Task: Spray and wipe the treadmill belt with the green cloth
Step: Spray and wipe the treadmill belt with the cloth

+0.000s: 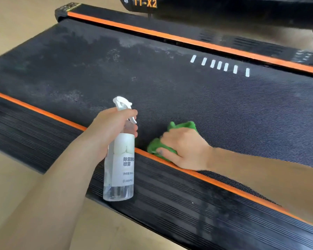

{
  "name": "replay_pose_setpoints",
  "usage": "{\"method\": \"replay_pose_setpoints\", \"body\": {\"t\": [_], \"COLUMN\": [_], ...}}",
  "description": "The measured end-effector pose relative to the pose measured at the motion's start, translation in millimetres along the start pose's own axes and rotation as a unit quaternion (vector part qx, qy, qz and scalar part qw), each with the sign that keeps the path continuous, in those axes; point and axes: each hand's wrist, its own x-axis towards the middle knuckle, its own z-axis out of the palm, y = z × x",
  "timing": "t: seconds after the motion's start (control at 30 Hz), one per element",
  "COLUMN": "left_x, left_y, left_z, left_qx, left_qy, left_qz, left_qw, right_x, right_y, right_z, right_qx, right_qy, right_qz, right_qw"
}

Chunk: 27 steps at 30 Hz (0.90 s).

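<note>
Hands come first. The right hand (183,147) is closed over the green cloth (181,126), squeezing it into a ball and pressing it down on the belt (188,98). The left hand (107,130) is wrapped around the neck of the spray bottle (118,170), with one finger curled by the trigger. The bottle is held up straight, and its nozzle faces out over the belt.

The orange strip (43,112) on the near side of the belt is a good thing to go by. The cloth sits on the belt right at this strip, and its near edge touches the strip. The bottle hangs in front of the strip, just to the left of the cloth. Far across the belt from the strip there is a pale, dusty patch (116,49), and a row of white marks (220,65) too. Past those runs a second orange strip (170,36).

The step now looks like wiping. To do it well, keep the cloth flat and push it in long, straight lines away from the near strip, all the way to the dusty part. Spray a little first where the belt looks dry. Do not let the cloth bunch up too small.
</note>
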Motion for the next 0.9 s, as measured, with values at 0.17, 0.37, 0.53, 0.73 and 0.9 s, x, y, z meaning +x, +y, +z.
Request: {"method": "replay_pose_setpoints", "body": {"t": [0.17,0.37,0.53,0.73,0.9], "left_x": [-1,-4,2,0,-8], "left_y": [3,5,0,0,4], "left_z": [6,9,-2,6,13], "left_qx": [0.045,0.05,0.021,0.031,0.045], "left_qy": [-0.026,-0.013,0.008,0.005,-0.011], "left_qz": [0.016,0.028,0.026,0.026,0.033], "left_qw": [0.999,0.998,0.999,0.999,0.998], "right_x": [-79,16,47,-4,-100], "right_y": [26,8,-21,-17,17], "right_z": [-47,-39,15,-9,-41], "right_qx": [-0.048,0.049,-0.002,-0.043,-0.067], "right_qy": [-0.094,0.044,0.006,-0.07,-0.103], "right_qz": [-0.02,0.18,0.065,0.077,0.088], "right_qw": [0.994,0.981,0.998,0.994,0.989]}}
